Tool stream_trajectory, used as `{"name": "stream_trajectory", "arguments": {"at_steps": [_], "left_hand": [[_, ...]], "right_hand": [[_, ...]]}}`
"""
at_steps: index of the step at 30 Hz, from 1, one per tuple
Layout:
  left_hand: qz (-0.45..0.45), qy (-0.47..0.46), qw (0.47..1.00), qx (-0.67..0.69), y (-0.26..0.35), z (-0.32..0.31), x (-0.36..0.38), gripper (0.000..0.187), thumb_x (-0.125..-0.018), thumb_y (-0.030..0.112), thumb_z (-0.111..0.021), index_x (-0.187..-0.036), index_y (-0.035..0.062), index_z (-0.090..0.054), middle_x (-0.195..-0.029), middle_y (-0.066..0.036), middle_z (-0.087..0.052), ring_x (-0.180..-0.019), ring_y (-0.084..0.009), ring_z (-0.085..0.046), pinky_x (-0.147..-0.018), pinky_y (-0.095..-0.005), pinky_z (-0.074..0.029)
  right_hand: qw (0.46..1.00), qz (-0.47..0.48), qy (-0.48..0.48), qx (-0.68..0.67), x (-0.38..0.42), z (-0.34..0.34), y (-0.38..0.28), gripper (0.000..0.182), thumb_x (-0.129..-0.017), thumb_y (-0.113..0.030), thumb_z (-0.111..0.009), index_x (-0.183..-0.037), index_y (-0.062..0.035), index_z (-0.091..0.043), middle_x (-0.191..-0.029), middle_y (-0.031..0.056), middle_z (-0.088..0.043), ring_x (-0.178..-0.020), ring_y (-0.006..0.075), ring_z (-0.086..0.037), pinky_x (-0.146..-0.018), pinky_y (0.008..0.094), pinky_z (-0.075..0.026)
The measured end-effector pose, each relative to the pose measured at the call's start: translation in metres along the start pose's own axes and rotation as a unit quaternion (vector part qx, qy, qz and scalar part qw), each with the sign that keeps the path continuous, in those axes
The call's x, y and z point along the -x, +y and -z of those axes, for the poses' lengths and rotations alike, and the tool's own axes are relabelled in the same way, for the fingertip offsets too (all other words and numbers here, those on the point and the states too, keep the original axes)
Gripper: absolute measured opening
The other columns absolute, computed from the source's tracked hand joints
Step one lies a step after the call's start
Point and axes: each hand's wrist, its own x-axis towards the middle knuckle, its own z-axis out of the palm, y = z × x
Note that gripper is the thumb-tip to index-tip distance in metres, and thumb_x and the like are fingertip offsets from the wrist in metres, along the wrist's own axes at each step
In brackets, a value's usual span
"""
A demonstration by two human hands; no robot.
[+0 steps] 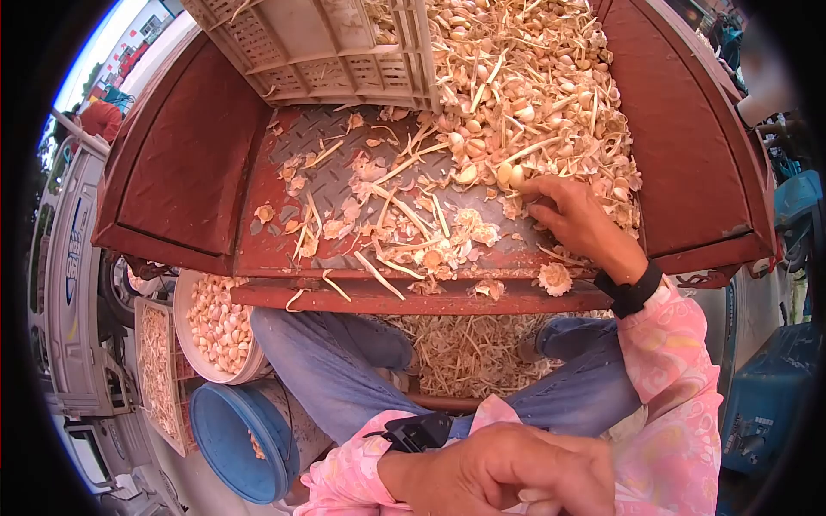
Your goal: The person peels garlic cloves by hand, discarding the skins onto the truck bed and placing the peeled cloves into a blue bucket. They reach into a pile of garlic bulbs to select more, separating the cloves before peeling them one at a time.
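A large heap of garlic cloves, dry skins and stalks [551, 103] lies on the red metal truck bed [284, 206]. At the heap's lower edge is my right hand [572, 215], its fingers curled and bent toward loose cloves; whether it grips one is hidden. Low in the view, close to my body, my left hand [508, 469] is closed around pale garlic cloves that show below its curled fingers. Scattered skins and stalks [404, 224] are spread on the bed to the left of my right hand.
A plastic crate [318, 52] stands tilted at the bed's back left. Below left are a white bucket of cloves [219, 322], an open blue bucket [232, 439] and a crate of garlic [157, 370]. Stalks and skins [473, 348] cover the ground between my legs.
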Motion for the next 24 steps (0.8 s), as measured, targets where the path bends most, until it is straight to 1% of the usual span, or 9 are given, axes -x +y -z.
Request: {"name": "stream_trajectory", "arguments": {"at_steps": [1,2,5,10,14,17,21,22,24], "left_hand": [[-0.002,-0.013,1.0,0.016,-0.003,-0.006,-0.001,0.017,-0.083,0.004,-0.062,-0.097,-0.0064,-0.063,-0.089,-0.017,-0.061,-0.076,-0.0178,-0.056,-0.064,-0.0258,-0.044],[-0.004,-0.027,0.999,0.032,-0.005,-0.012,-0.001,0.019,-0.081,0.001,-0.064,-0.098,-0.0079,-0.065,-0.088,-0.019,-0.063,-0.078,-0.0198,-0.058,-0.063,-0.0261,-0.046],[-0.015,-0.066,0.998,0.008,-0.007,-0.01,0.0,0.021,-0.081,0.002,-0.065,-0.1,-0.0068,-0.065,-0.087,-0.014,-0.063,-0.076,-0.0163,-0.056,-0.061,-0.0242,-0.044],[-0.073,-0.081,0.994,-0.027,-0.011,-0.01,-0.001,0.018,-0.083,0.003,-0.063,-0.098,-0.007,-0.065,-0.088,-0.013,-0.062,-0.074,-0.0182,-0.057,-0.061,-0.0254,-0.044],[-0.095,-0.089,0.991,-0.019,-0.015,-0.01,0.0,0.017,-0.085,0.004,-0.061,-0.096,-0.0071,-0.064,-0.086,-0.013,-0.062,-0.073,-0.0196,-0.057,-0.061,-0.0265,-0.044],[-0.086,-0.084,0.992,-0.024,-0.012,-0.013,-0.001,0.017,-0.086,0.005,-0.06,-0.097,-0.0067,-0.064,-0.086,-0.013,-0.061,-0.073,-0.02,-0.057,-0.062,-0.0273,-0.044],[-0.09,-0.07,0.993,-0.017,-0.017,-0.015,0.002,0.017,-0.086,0.007,-0.06,-0.097,-0.0062,-0.063,-0.086,-0.013,-0.061,-0.073,-0.0202,-0.057,-0.063,-0.0275,-0.044],[-0.095,-0.073,0.993,-0.016,-0.017,-0.014,0.0,0.017,-0.087,0.007,-0.059,-0.097,-0.0063,-0.063,-0.087,-0.013,-0.061,-0.073,-0.0203,-0.057,-0.063,-0.0275,-0.044],[-0.109,-0.082,0.99,-0.021,-0.019,-0.01,-0.003,0.018,-0.087,0.007,-0.059,-0.098,-0.0067,-0.063,-0.088,-0.014,-0.061,-0.075,-0.0206,-0.057,-0.064,-0.0276,-0.044]], "right_hand": [[0.999,-0.008,-0.006,-0.052,0.001,-0.005,-0.009,0.017,-0.08,-0.001,-0.058,-0.096,0.0023,-0.057,-0.08,0.0095,-0.058,-0.067,0.0157,-0.058,-0.061,0.03,-0.046],[0.984,-0.126,-0.022,-0.122,0.001,0.002,-0.021,0.015,-0.077,0.0,-0.058,-0.092,0.0015,-0.057,-0.079,0.0092,-0.057,-0.068,0.0179,-0.058,-0.061,0.0324,-0.045],[0.997,0.004,0.019,0.071,-0.002,0.024,-0.018,0.011,-0.078,0.0,-0.059,-0.088,0.0016,-0.056,-0.075,0.0085,-0.056,-0.067,0.0177,-0.058,-0.058,0.0319,-0.044],[0.983,0.025,-0.102,0.149,0.015,0.013,-0.025,0.012,-0.075,-0.008,-0.061,-0.08,0.0011,-0.055,-0.074,0.0157,-0.056,-0.072,0.0334,-0.056,-0.065,0.0396,-0.043],[0.976,0.014,-0.12,0.18,0.016,0.01,-0.03,0.01,-0.076,-0.006,-0.059,-0.08,0.0011,-0.053,-0.074,0.0155,-0.055,-0.073,0.0335,-0.056,-0.065,0.0412,-0.043],[0.981,0.014,-0.077,0.175,0.016,0.006,-0.03,0.013,-0.076,-0.011,-0.057,-0.078,-0.0006,-0.05,-0.07,0.0163,-0.055,-0.074,0.0375,-0.056,-0.065,0.0462,-0.043],[0.994,-0.049,-0.066,0.077,0.012,0.009,-0.024,0.016,-0.076,-0.011,-0.06,-0.082,-0.0011,-0.049,-0.076,0.0154,-0.058,-0.07,0.032,-0.058,-0.063,0.0406,-0.044],[0.993,-0.084,-0.074,0.027,0.011,0.012,-0.024,0.015,-0.08,-0.013,-0.061,-0.084,-0.0031,-0.05,-0.077,0.01,-0.06,-0.066,0.0215,-0.059,-0.058,0.0316,-0.045],[0.973,-0.134,-0.063,-0.178,0.008,0.011,-0.018,0.013,-0.083,-0.014,-0.059,-0.086,-0.0045,-0.051,-0.078,0.0057,-0.061,-0.065,0.0148,-0.058,-0.057,0.0263,-0.045]]}}
